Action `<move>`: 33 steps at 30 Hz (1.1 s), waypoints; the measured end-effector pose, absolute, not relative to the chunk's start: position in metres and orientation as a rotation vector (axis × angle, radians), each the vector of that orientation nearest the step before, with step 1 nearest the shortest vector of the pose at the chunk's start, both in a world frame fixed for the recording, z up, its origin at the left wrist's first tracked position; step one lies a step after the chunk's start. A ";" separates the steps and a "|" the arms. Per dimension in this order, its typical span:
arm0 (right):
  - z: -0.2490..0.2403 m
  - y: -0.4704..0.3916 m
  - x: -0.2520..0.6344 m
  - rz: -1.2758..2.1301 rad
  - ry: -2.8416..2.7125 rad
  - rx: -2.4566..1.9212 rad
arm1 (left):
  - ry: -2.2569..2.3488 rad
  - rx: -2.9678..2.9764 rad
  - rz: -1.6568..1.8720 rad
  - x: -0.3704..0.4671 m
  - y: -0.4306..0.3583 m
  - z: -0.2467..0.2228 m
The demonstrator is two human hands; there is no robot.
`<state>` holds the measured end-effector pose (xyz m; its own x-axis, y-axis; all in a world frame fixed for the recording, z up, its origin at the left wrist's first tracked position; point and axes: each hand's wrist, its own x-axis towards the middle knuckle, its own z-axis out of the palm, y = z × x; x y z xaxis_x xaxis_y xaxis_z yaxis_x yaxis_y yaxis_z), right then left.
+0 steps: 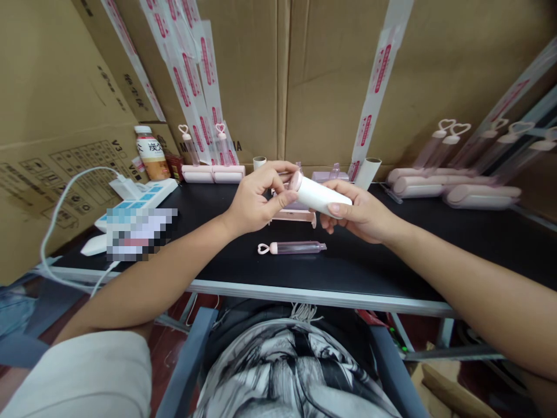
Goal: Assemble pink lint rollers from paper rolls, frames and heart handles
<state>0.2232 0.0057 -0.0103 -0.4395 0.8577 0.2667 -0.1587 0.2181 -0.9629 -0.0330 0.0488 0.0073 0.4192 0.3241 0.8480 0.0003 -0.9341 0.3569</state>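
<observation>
Above the black table a white tube point(319, 196) with a pale pink end is held tilted, its pink end toward the left. My right hand point(359, 212) wraps round the tube's right part. At the pink end, the fingers and thumb of my left hand point(263, 194) are closed on the tube. Behind and below the hands stands a pink frame-like part point(292, 216), partly hidden. Nearer to me a clear pinkish handle with a heart-shaped loop point(296, 248) lies flat on the table.
Two pink lint-roller-like pieces point(213, 173) with upright handles stand at the back left; several more point(483, 196) are at the right. White tubes point(368, 173) stand by the cardboard wall point(322, 75). A power strip point(143, 200) with a cable and a bottle point(151, 154) occupy the left.
</observation>
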 end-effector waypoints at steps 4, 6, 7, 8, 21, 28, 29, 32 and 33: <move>-0.012 0.006 0.223 1.375 -1.593 -0.653 | 0.264 2.378 1.493 -0.034 0.049 0.010; -0.011 0.005 0.222 1.387 -1.557 -0.640 | 0.261 2.376 1.508 -0.035 0.050 0.010; -0.011 0.005 0.222 1.393 -1.541 -0.636 | 0.261 2.369 1.510 -0.036 0.051 0.010; -0.010 0.004 0.222 1.396 -1.531 -0.633 | 0.262 2.360 1.512 -0.036 0.051 0.010; -0.009 0.003 0.221 1.388 -1.536 -0.615 | 0.189 2.383 1.518 -0.037 0.059 0.007; -0.007 0.003 0.221 1.349 -1.500 -0.601 | 0.381 2.364 1.831 -0.038 0.077 -0.005; -0.006 0.003 0.221 1.343 -1.498 -0.613 | 0.419 2.364 1.841 -0.037 0.076 -0.005; -0.005 0.002 0.220 1.318 -1.493 -0.641 | 0.421 2.458 1.633 -0.036 0.067 -0.003; -0.006 0.003 0.219 1.309 -1.489 -0.647 | 0.394 2.502 1.521 -0.036 0.063 -0.002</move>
